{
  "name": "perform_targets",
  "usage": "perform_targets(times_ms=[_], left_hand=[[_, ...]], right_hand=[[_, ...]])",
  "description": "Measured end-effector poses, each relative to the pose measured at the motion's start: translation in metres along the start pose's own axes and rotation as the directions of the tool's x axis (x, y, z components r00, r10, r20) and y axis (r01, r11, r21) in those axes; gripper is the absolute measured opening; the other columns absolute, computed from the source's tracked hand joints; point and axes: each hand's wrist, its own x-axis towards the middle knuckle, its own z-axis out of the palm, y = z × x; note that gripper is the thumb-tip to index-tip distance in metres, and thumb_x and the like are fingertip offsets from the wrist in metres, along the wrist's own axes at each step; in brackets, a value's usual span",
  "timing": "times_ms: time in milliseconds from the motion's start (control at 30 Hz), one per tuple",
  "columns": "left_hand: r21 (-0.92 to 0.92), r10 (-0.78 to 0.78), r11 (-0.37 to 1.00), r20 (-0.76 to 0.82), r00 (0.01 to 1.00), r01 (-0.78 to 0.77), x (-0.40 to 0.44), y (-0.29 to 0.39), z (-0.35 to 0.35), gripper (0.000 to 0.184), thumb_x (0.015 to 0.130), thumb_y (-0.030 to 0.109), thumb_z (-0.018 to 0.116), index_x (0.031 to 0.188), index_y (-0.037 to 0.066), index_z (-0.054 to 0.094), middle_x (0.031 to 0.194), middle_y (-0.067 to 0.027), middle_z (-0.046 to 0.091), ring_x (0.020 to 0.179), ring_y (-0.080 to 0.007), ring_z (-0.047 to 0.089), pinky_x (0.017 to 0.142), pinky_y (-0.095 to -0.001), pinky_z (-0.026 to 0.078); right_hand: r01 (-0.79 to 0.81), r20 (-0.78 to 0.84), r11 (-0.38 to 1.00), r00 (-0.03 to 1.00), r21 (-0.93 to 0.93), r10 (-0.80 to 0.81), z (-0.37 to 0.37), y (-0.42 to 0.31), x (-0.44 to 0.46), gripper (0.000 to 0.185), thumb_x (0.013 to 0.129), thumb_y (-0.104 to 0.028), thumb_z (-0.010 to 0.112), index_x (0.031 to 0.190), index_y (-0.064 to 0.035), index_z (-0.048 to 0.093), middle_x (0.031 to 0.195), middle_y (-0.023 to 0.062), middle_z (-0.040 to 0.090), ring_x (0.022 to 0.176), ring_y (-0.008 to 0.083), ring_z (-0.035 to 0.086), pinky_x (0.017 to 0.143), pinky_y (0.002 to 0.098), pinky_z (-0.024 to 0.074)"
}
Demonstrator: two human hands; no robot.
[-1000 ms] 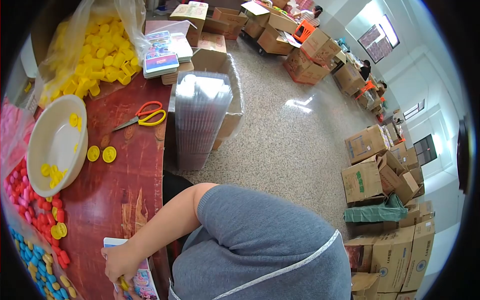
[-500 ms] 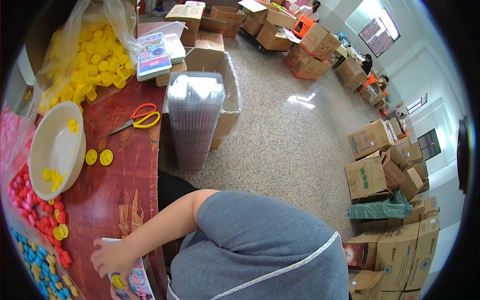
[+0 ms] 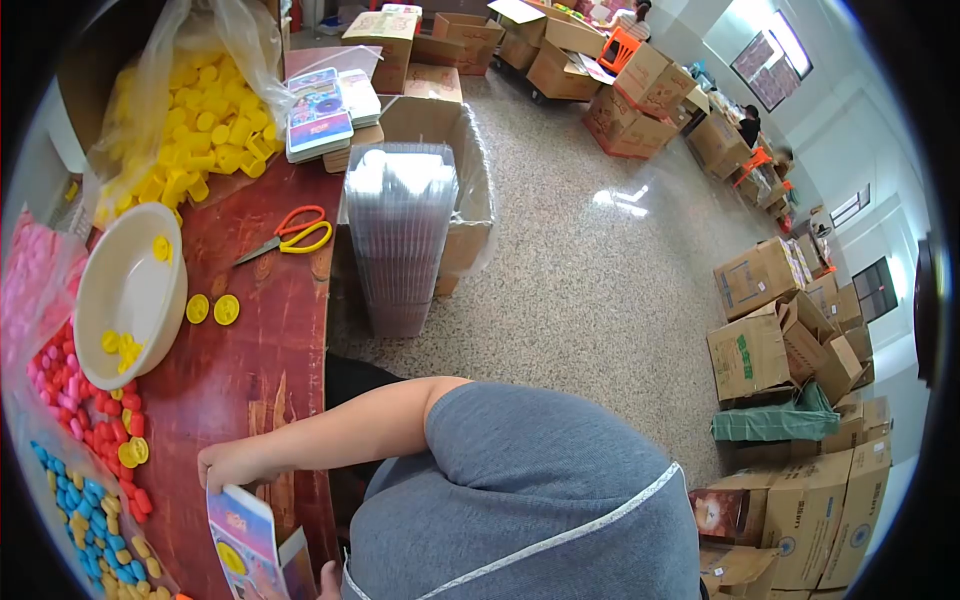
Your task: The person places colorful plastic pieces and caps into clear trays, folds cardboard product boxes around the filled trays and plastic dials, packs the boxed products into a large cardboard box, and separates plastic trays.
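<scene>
My right hand [image 3: 228,466] closes its fingers on the upper corner of a printed card box [image 3: 243,525], which is tilted up at the table's near edge. A yellow coin piece [image 3: 232,557] shows on the printed face. At the bottom edge of the view, the thumb of my left hand [image 3: 329,582] is beside the box's lower part; its other fingers are hidden or cut off. Two yellow coin pieces [image 3: 212,309] lie by a white bowl [image 3: 132,297] that has more of them inside. Scissors [image 3: 285,238] with red and yellow handles lie open on the red table [image 3: 225,400].
Yellow caps [image 3: 205,120], red pieces [image 3: 100,430] and blue pieces [image 3: 90,510] lie at the left. Printed cards [image 3: 320,115] and stacked clear plastic trays [image 3: 400,240] stand beyond the scissors. Cartons [image 3: 750,360] stand across the floor; people sit farther back.
My right hand has moved from over the printed box to its upper corner. The box now stands tilted with its side showing. My left hand has shifted right and down. The view has turned slightly.
</scene>
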Motion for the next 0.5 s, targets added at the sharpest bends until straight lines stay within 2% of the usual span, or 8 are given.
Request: perform_targets(times_ms=[33,100,167,200,267,333,367,500], left_hand=[[-0.001,-0.001,1.0,-0.001,1.0,0.001,-0.005,0.0,0.004,0.051,0.089,0.044,0.066,0.114,-0.001,0.064,0.102,-0.0193,0.067,0.097,-0.0366,0.064,0.086,-0.0434,0.052],[0.238,-0.095,0.958,-0.254,0.963,0.157,-0.031,-0.006,0.023,0.057,0.087,0.048,0.066,0.117,0.0,0.063,0.109,-0.0205,0.064,0.103,-0.037,0.061,0.088,-0.0428,0.051],[0.413,-0.109,0.84,-0.508,0.854,0.353,-0.048,-0.013,0.036,0.062,0.086,0.052,0.067,0.119,0.0,0.061,0.115,-0.0216,0.061,0.109,-0.0373,0.058,0.09,-0.0422,0.051],[0.411,-0.109,0.84,-0.512,0.852,0.354,-0.047,-0.018,0.04,0.062,0.086,0.052,0.067,0.119,0.0,0.061,0.115,-0.0216,0.061,0.109,-0.0373,0.058,0.09,-0.0422,0.051],[0.323,-0.167,0.875,-0.496,0.852,0.36,-0.046,-0.022,0.043,0.06,0.086,0.049,0.067,0.12,-0.001,0.06,0.117,-0.0225,0.06,0.109,-0.0379,0.058,0.091,-0.0425,0.051],[0.231,-0.221,0.904,-0.468,0.856,0.36,-0.049,-0.024,0.045,0.058,0.087,0.045,0.067,0.12,-0.002,0.059,0.118,-0.0234,0.059,0.109,-0.0386,0.058,0.091,-0.0427,0.05],[0.182,-0.246,0.915,-0.451,0.858,0.359,-0.048,-0.026,0.045,0.057,0.087,0.044,0.067,0.12,-0.002,0.059,0.119,-0.0239,0.058,0.108,-0.0389,0.058,0.091,-0.0428,0.05],[-0.012,-0.335,0.934,-0.372,0.866,0.356,-0.044,-0.034,0.045,0.054,0.088,0.037,0.067,0.121,-0.004,0.057,0.122,-0.0257,0.056,0.108,-0.0401,0.058,0.092,-0.0433,0.05]], right_hand=[[-0.018,0.027,0.994,1.0,0.107,0.015,0.01,-0.008,-0.008,0.028,0.08,-0.004,0.059,0.107,-0.0047,0.052,0.089,0.0129,0.058,0.069,0.0266,0.061,0.056,0.0359,0.0523],[-0.039,0.056,0.977,0.998,0.212,0.028,0.038,-0.033,-0.04,0.026,0.081,-0.004,0.059,0.106,-0.0051,0.052,0.087,0.012,0.058,0.066,0.0253,0.061,0.053,0.0322,0.051],[-0.017,0.099,0.948,0.995,0.318,-0.016,0.06,-0.063,-0.077,0.034,0.08,-0.01,0.065,0.111,-0.0054,0.052,0.093,0.0135,0.056,0.08,0.0291,0.061,0.066,0.0399,0.054],[-0.014,0.099,0.949,0.995,0.315,-0.018,0.059,-0.066,-0.078,0.034,0.08,-0.01,0.065,0.111,-0.0054,0.052,0.093,0.0135,0.056,0.08,0.0291,0.061,0.066,0.0399,0.054],[0.471,0.035,0.879,0.882,-0.077,-0.469,0.056,-0.07,-0.079,0.04,0.078,-0.015,0.069,0.114,-0.0058,0.053,0.101,0.0151,0.055,0.09,0.0321,0.059,0.075,0.0441,0.0521],[0.769,0.15,0.466,0.574,-0.438,-0.805,0.054,-0.071,-0.08,0.047,0.077,-0.021,0.074,0.117,-0.0062,0.054,0.109,0.0166,0.055,0.099,0.0351,0.057,0.084,0.0483,0.0501],[0.769,0.149,0.464,0.572,-0.439,-0.806,0.051,-0.067,-0.076,0.047,0.077,-0.021,0.074,0.117,-0.0062,0.054,0.109,0.0166,0.055,0.099,0.0351,0.057,0.084,0.0483,0.0501],[0.845,0.44,0.411,0.531,-0.343,-0.724,0.037,-0.034,-0.032,0.063,0.071,-0.034,0.082,0.121,-0.007,0.056,0.123,0.0171,0.051,0.112,0.0367,0.051,0.097,0.0509,0.0414]])
